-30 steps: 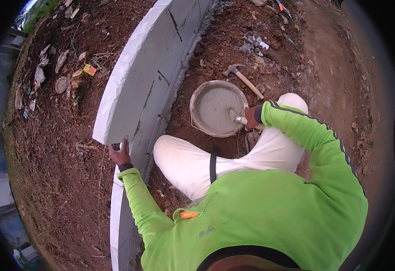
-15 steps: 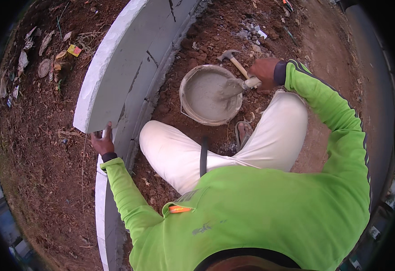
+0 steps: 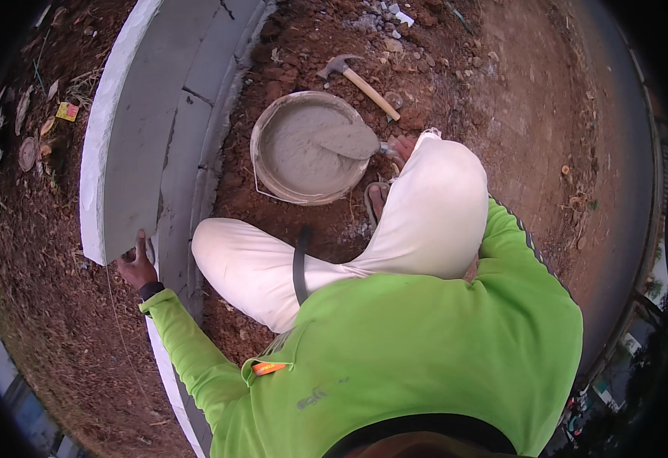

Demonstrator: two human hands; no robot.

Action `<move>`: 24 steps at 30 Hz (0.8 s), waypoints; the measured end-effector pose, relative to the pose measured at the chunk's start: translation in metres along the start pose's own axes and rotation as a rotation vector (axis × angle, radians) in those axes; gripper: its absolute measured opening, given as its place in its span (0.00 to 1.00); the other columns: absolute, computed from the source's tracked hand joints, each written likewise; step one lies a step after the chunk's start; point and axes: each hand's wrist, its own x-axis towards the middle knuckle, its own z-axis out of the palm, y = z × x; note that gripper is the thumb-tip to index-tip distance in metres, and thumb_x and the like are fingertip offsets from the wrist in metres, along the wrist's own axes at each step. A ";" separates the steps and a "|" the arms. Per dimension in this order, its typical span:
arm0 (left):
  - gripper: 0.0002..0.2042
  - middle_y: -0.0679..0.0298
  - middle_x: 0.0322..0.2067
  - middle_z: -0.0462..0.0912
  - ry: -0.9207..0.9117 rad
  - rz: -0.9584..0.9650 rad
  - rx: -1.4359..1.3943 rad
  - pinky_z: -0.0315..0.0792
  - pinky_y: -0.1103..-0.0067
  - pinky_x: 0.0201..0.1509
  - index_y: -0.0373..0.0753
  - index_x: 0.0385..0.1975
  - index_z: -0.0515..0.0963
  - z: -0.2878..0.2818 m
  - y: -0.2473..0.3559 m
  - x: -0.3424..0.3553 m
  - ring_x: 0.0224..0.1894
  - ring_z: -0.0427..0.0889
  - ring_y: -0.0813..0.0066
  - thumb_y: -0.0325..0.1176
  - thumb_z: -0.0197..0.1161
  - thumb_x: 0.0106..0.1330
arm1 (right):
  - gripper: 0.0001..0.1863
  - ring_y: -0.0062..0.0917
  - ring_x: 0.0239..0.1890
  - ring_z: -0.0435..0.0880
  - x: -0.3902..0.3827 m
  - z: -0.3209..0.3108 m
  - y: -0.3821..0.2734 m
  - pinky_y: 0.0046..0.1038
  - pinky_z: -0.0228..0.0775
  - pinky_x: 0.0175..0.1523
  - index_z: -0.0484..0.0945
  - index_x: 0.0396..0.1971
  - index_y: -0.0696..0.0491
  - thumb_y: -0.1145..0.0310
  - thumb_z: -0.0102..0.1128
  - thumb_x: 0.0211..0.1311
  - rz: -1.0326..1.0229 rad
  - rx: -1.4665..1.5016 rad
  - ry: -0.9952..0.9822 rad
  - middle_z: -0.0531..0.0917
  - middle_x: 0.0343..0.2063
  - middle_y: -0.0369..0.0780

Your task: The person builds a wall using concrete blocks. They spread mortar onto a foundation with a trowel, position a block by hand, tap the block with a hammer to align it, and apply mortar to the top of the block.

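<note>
A round bucket of wet grey mortar stands on the soil in front of me. My right hand, partly hidden by my right knee, is closed on the handle of a trowel. The trowel's mortar-coated blade lies level over the right part of the bucket. On the left, my left hand rests at the near end of the wall's upper block course, fingers apart; I see nothing clearly held in it. Beyond the bucket a claw hammer with a wooden handle lies on the ground.
The low grey block wall curves along my left. A thin string runs down its outer side. Litter and a yellow packet lie beyond it. Rubble lies past the hammer; a paved strip is at far right.
My right hand has lowered behind the knee, and the trowel blade has turned from dipping steeply in the mortar to lying flat. My left hand stays at the block end. The whole view has shifted.
</note>
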 end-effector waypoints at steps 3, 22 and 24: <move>0.25 0.52 0.43 0.89 0.017 -0.026 0.016 0.79 0.74 0.46 0.25 0.48 0.82 0.000 0.007 -0.005 0.40 0.87 0.69 0.38 0.81 0.59 | 0.25 0.41 0.45 0.86 -0.020 -0.007 0.013 0.43 0.79 0.44 0.73 0.58 0.49 0.56 0.63 0.64 0.026 -0.003 -0.050 0.82 0.44 0.43; 0.23 0.54 0.45 0.87 0.006 -0.009 -0.135 0.78 0.74 0.50 0.27 0.49 0.81 0.000 -0.007 -0.007 0.43 0.84 0.69 0.33 0.81 0.58 | 0.22 0.43 0.47 0.86 -0.077 -0.053 0.108 0.45 0.78 0.49 0.77 0.56 0.50 0.52 0.60 0.69 0.057 -0.008 -0.177 0.84 0.45 0.48; 0.24 0.53 0.46 0.87 -0.008 0.014 -0.107 0.78 0.73 0.51 0.27 0.50 0.81 0.007 -0.004 -0.001 0.44 0.84 0.68 0.32 0.81 0.57 | 0.22 0.43 0.47 0.86 -0.081 -0.052 0.131 0.45 0.78 0.49 0.78 0.56 0.51 0.52 0.60 0.70 -0.026 0.003 -0.161 0.84 0.45 0.49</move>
